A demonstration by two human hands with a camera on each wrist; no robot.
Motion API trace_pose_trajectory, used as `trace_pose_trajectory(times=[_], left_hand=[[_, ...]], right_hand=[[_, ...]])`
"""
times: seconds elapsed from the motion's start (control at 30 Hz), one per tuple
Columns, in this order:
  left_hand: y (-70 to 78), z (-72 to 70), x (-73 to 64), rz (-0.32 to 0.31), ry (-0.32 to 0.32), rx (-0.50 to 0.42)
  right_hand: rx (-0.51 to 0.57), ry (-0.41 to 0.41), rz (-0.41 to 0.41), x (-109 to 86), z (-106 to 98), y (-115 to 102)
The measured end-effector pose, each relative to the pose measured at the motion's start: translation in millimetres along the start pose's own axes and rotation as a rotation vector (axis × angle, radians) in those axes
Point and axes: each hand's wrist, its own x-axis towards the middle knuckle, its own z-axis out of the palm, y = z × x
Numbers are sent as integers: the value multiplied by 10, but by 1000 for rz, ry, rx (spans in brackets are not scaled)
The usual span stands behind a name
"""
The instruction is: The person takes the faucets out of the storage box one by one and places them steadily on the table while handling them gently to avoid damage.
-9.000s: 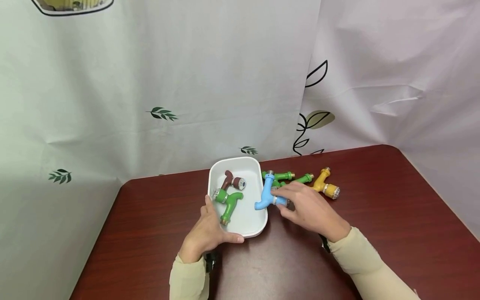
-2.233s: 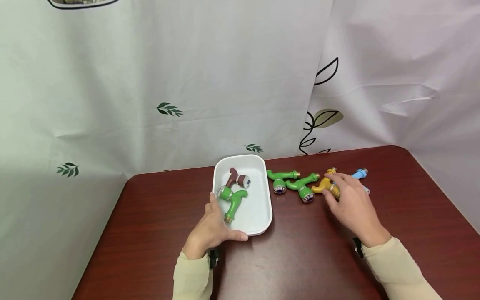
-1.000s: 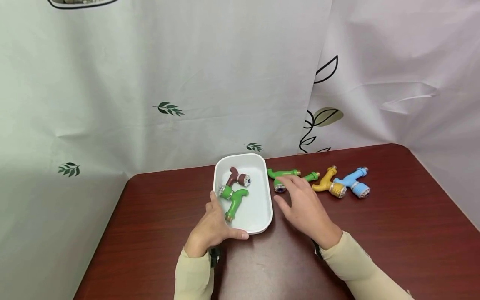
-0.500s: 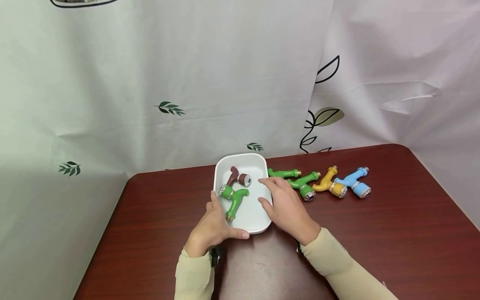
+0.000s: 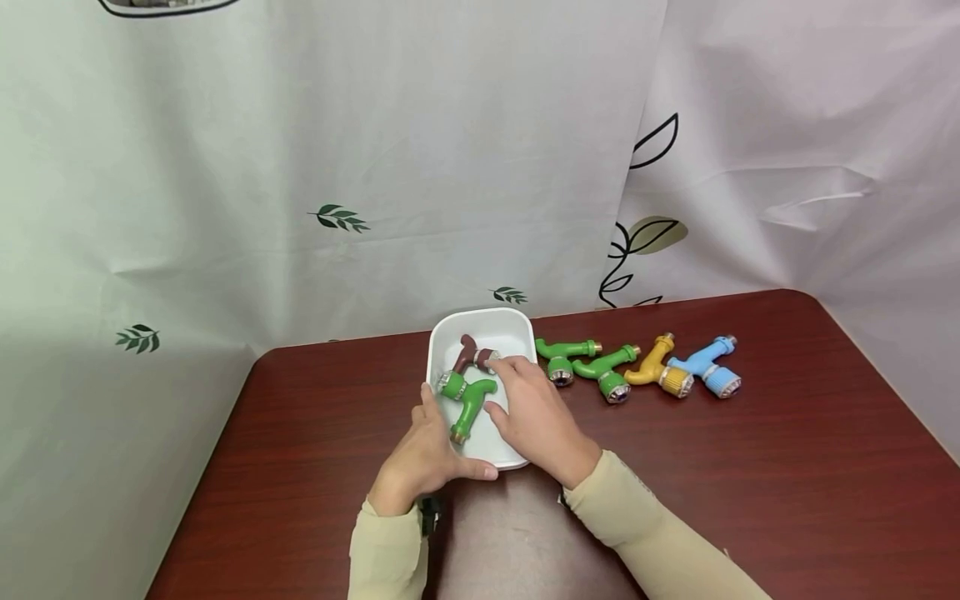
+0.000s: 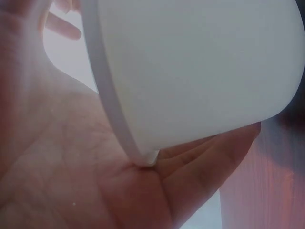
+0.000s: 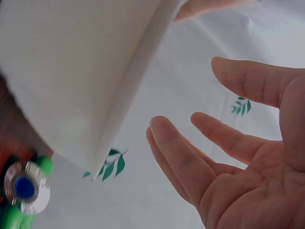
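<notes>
A white plastic tray [image 5: 517,461] holds two taps, a brown one [image 5: 467,354] and, nearer me, a green one [image 5: 471,408]. My left hand [image 5: 420,458] rests against the tray's near-left corner, its fingers along the outer wall and its thumb across the front. In the left wrist view, the palm touches the rim of the tray [image 6: 190,71]. My right hand [image 5: 540,417] is over the tray's right side, fingertips beside the brown tap's knob, which they partly cover. The right wrist view has the right hand's fingers [image 7: 181,157] spread, nothing between them.
Right of the tray, a row of taps lies on the dark red table [image 5: 300,467]: a green tap [image 5: 562,354], another green tap [image 5: 609,367], a yellow tap [image 5: 656,367] and a blue tap [image 5: 707,365]. A pale curtain [image 5: 420,167] hangs behind the table.
The blue tap, earlier in my right hand above the tray's edge, now lies at the row's right end. My right hand has since moved left, over the tray. The left hand stays at the tray.
</notes>
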Motion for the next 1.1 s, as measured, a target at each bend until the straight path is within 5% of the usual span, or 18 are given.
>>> trace_pose_trajectory(times=[0.67, 0.87, 1.1], left_hand=[[-10, -6, -8, 20, -10, 0], [-12, -3, -4, 24, -9, -10], [-16, -2, -4, 14, -19, -13]], right_hand=[[-49, -207, 42, 280, 236, -253], [-155, -303, 55, 294, 193, -334], [-204, -324, 50, 354, 67, -429]])
